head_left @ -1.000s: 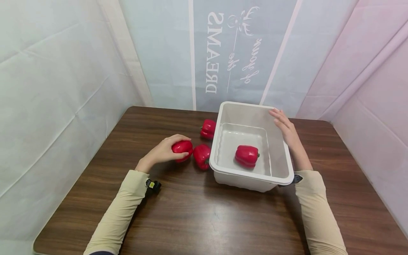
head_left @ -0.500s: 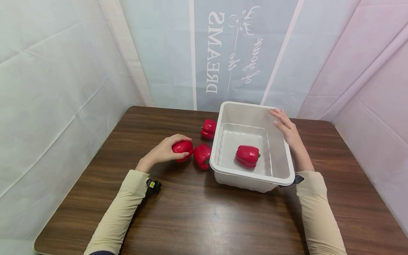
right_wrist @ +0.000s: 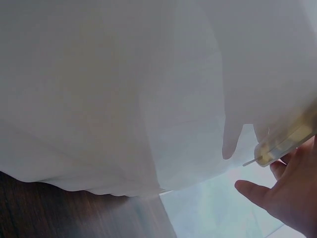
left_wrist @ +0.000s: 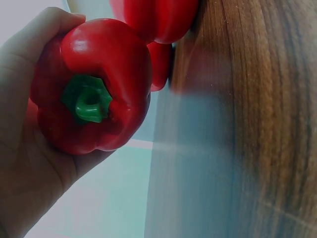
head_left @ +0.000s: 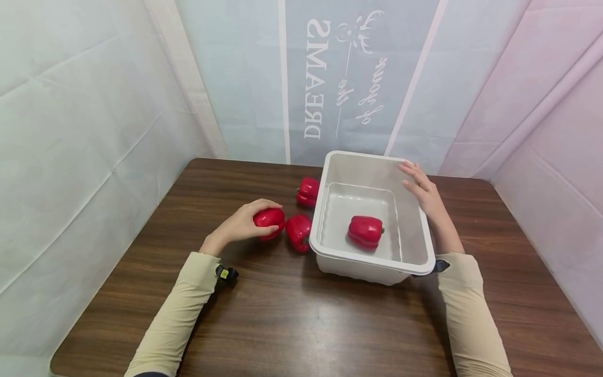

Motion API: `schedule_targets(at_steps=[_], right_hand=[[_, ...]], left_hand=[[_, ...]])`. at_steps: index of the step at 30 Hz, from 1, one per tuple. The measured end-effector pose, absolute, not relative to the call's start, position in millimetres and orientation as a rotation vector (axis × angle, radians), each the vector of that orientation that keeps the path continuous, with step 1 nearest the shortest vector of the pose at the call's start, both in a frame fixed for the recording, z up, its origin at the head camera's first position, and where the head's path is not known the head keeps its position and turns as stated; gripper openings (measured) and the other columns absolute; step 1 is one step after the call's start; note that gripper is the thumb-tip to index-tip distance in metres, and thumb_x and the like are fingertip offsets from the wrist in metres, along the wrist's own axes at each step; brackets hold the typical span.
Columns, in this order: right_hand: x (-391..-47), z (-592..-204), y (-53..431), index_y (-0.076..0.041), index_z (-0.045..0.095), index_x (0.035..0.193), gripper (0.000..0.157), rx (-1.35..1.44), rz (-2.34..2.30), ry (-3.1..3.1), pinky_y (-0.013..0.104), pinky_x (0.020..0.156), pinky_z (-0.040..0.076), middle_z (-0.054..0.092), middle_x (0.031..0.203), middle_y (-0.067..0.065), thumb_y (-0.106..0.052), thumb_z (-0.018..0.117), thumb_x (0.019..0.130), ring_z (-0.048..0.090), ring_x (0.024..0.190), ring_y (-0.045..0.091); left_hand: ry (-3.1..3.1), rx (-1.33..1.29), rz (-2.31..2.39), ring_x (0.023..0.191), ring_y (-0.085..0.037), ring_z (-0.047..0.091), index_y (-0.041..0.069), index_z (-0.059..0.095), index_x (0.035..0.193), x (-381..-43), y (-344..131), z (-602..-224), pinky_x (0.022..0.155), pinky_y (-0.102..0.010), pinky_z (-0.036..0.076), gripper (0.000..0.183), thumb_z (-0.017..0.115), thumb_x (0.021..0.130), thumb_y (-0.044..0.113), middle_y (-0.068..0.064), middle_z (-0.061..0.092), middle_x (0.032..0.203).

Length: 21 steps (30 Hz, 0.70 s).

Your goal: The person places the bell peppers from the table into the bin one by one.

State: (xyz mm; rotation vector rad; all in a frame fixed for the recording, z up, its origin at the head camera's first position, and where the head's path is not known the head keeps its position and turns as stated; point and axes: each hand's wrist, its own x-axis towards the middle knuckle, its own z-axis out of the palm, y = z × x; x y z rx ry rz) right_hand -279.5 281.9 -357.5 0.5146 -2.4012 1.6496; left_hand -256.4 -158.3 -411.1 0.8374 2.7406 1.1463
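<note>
The pepper (head_left: 269, 215) is gripped by the left hand (head_left: 239, 222), fingers curled round it, stem (left_wrist: 90, 106) turned wristward. From the bin (head_left: 353, 269) on its right it is separated by a second pepper (head_left: 298, 231). The bin's far side is flanked by the right hand (head_left: 427, 197), fingers loosely extended.

Wood-grain table (head_left: 273, 330) amid pale cloth walls (head_left: 94, 115)

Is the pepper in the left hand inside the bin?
No, the left hand grips that pepper outside the bin, to its left.
</note>
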Motion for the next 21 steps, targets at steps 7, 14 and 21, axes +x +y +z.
schedule_targets(at_steps=[7,14,21], right_hand=[[-293.1,-371.2,290.9,0.007,0.041,0.133,0.042,0.523,1.611,-2.404,0.047,0.114,-0.002,0.024,0.148,0.022,-0.007,0.048,0.094,0.002,0.143,0.026],[-277.0,-353.8,279.2,0.011,0.04,0.131,0.042,0.52,1.638,-2.398,0.051,0.113,-0.003,0.023,0.146,0.028,-0.007,0.047,0.093,0.0,0.142,0.031],[-270.7,-349.0,275.5,0.012,0.04,0.13,0.042,0.5,1.649,-2.402,0.05,0.113,-0.003,0.022,0.146,0.029,-0.007,0.047,0.093,-0.001,0.142,0.031]], left_hand=[[2.736,0.853,1.164,0.104,-0.017,0.053,0.021,0.054,0.126,-259.9,-155.6,-408.4,0.077,-0.033,0.054,0.054,0.074,0.076,0.031,0.005,0.053,0.121],[2.737,0.909,1.175,0.101,-0.016,0.055,0.024,0.054,0.124,-261.0,-153.0,-406.3,0.079,-0.033,0.053,0.05,0.072,0.078,0.031,0.004,0.054,0.12],[2.741,0.922,1.188,0.101,-0.016,0.056,0.027,0.054,0.124,-261.3,-153.1,-404.7,0.081,-0.033,0.052,0.049,0.072,0.079,0.031,0.004,0.054,0.121]])
